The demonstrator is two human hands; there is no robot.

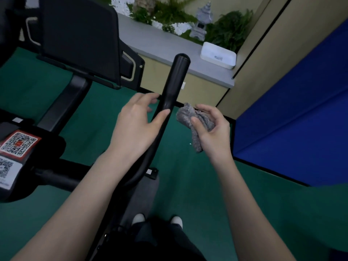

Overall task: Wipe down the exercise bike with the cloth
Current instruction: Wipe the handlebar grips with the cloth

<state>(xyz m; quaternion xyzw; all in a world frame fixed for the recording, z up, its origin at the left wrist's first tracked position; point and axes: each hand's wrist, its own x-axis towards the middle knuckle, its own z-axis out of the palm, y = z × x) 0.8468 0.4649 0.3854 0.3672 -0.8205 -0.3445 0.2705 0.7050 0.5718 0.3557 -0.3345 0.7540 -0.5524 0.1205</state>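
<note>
The black exercise bike fills the left of the head view, with its dark screen (79,38) at the top left. Its curved right handlebar (174,81) rises through the middle. My left hand (137,123) lies against the bar's left side, thumb pressed on the bar, fingers straight and loose. To the bar's right, a short gap away, my right hand (212,130) grips a bunched grey cloth (190,117). One end of the cloth hangs below the hand.
QR-code stickers (18,144) sit on the bike's frame at the left. A grey ledge (162,44) behind holds a white tray (218,55), plants and a small stone lantern. A blue mat (301,113) leans at the right. The floor is green; my feet (156,220) show below.
</note>
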